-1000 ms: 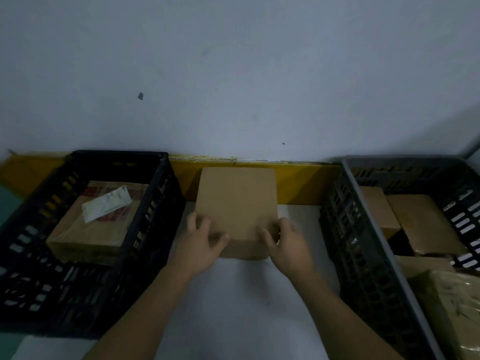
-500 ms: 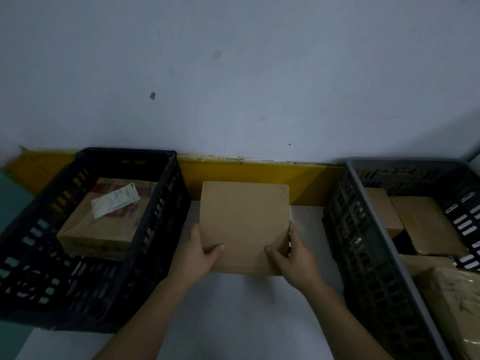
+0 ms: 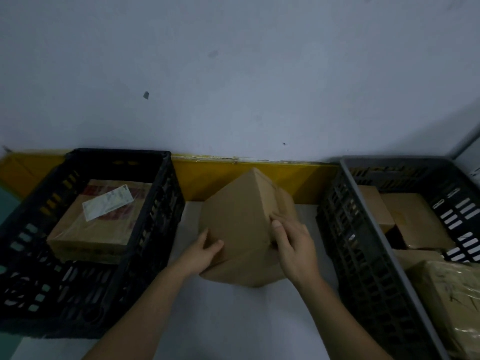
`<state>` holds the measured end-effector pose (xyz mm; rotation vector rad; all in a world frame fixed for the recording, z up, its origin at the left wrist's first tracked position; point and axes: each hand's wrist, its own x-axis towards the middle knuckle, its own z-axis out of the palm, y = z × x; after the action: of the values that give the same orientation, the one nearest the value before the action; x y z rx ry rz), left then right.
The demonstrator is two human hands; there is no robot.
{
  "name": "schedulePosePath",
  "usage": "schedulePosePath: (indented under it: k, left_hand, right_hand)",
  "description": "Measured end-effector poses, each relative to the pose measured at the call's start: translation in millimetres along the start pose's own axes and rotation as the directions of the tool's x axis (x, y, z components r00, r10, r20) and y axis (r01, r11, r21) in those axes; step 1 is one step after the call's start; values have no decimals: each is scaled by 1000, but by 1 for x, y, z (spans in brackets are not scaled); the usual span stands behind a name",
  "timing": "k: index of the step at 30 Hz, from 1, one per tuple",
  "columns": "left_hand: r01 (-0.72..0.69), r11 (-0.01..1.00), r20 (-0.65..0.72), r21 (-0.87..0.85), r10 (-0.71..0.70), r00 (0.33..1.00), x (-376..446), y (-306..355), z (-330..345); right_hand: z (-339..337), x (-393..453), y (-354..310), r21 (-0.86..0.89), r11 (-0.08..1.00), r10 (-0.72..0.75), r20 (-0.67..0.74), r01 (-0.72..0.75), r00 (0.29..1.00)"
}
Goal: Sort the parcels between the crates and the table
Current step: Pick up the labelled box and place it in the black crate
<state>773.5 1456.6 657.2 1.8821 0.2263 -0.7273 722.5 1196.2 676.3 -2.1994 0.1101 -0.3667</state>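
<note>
Half a second ago the box (image 3: 235, 224) lay flat on the table (image 3: 228, 320), its broad face up, both hands at its near corners. Now it is tipped up on a corner, one ridge pointing up and away toward the yellow strip (image 3: 207, 178) at the table's far edge, its long axis running from that raised corner down toward the person. Its low end is at or just above the table; contact cannot be told.

The left hand (image 3: 204, 252) grips the box's lower left edge, thumb curled over the face. The right hand (image 3: 293, 245) has shifted onto the right face, thumb on the ridge and fingers curved against the cardboard.

The box sits over the middle of the table, between the black crate (image 3: 145, 229) at the left edge and the grey crate (image 3: 358, 203) at the right edge.

The box shows no print. In the black crate a wrapped parcel (image 3: 98, 229) carries a white label (image 3: 107, 202) and red marking; neither can be read. The parcels (image 3: 415, 219) in the grey crate are plain brown.
</note>
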Motion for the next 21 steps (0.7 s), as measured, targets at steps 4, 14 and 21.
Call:
schedulePosePath:
  k: [4,14,21]
  left_hand:
    - [-5,995,-54,97,10,998,3,9,9]
    - [-261,954,-238,147,290,927,-10,32,13]
    - [-248,941,-248,229,302,920,-14,-11,12]
  right_hand:
    - [7,2,-6,-111,988,-101,61,107,993]
    - [37,-6,5,-370,858,428,128,-357,895]
    - [27,-8,31,-203,922,358,122,-330,926]
